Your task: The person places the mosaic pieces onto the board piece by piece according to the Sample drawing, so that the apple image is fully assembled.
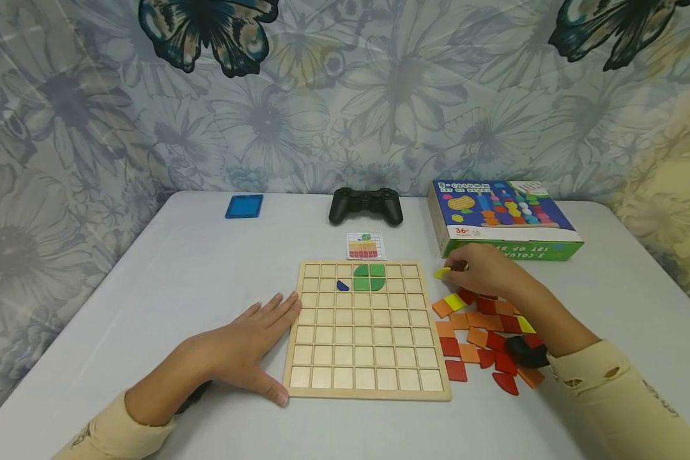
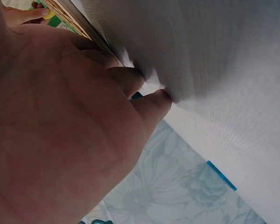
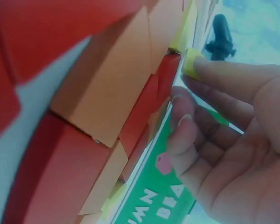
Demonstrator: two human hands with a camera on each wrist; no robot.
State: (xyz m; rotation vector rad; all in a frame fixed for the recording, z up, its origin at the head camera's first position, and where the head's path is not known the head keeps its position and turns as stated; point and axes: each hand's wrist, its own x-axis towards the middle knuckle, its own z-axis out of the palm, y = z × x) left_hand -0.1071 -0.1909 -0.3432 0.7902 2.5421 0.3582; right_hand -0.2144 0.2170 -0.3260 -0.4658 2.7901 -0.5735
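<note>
A wooden grid board (image 1: 374,394) lies flat on the white table. Along its left side my left hand (image 1: 236,348) rests with spread, straight fingers, fingertips and thumb right at the edge. In the head view my right hand (image 1: 485,268) is beyond the board's upper right corner, pinching a yellow tile (image 1: 441,273) between thumb and finger. The same yellow tile (image 3: 191,65) shows at the fingertips in the right wrist view. Several green tiles (image 1: 369,277) form a leaf-like block in the board's upper rows, with a small dark blue tile (image 1: 342,285) to their left.
Loose red, orange and yellow tiles (image 1: 477,321) are strewn right of the board. Above the board lies a pattern card (image 1: 365,246), with a black game controller (image 1: 365,204) behind it. A toy box (image 1: 503,217) stands back right; a blue square (image 1: 244,206) lies back left.
</note>
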